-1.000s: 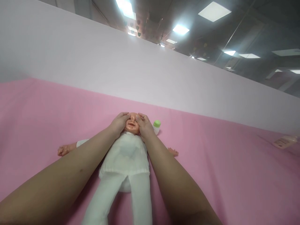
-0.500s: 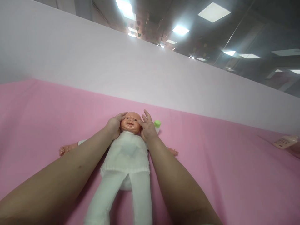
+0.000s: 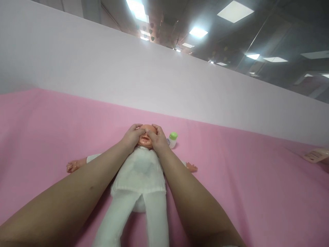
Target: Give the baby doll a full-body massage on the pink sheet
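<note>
A baby doll (image 3: 141, 175) in white cloth clothes lies on its back, arms spread, legs toward me. My left hand (image 3: 132, 137) wraps the left side of its head, the thumb laid across the face near the eyes. On the head's other side my right hand (image 3: 158, 139) is cupped the same way, its thumb meeting the left one around the nose. The doll's eyes are covered; its mouth and chin show between my hands. Just right of my right hand stands a small clear bottle (image 3: 172, 142) with a green cap.
Pink cloth (image 3: 231, 178) covers the surface under the doll. Behind it rises a white panel (image 3: 154, 79). At the far right edge lies a pinkish bottle or pack (image 3: 316, 155), partly cut off by the frame.
Both hands have closed in on the doll's head, and the thumbs have moved inward over the eyes. My right fingers, spread before, now curve round the head. More of the green-capped bottle shows.
</note>
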The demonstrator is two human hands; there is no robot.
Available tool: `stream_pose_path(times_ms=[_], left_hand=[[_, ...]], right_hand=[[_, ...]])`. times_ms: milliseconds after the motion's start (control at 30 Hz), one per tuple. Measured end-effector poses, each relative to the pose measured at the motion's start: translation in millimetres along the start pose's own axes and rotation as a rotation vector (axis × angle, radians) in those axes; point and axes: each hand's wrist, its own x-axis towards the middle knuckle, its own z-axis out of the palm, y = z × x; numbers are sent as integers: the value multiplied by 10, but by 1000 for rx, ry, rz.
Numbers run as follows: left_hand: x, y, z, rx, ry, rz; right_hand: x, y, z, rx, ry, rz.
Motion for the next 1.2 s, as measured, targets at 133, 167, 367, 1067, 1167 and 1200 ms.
stream_pose_path(times_ms=[133, 167, 367, 1067, 1167, 1200], left_hand=[[-9, -1, 15, 7, 17, 32], [-6, -4, 16, 4, 20, 37], [29, -30, -1, -45, 23, 32], [-39, 9, -59, -148, -11, -47], [-35, 24, -78, -135, -40, -47], [-41, 35, -89, -129, -55, -49]], right_hand=[[25, 64, 22, 7, 47, -20], [37, 95, 26, 25, 58, -38], [126, 280, 22, 192, 60, -97], [135, 335, -80, 316, -53, -65], [137, 334, -99, 263, -36, -52], [135, 328, -107, 254, -33, -53]])
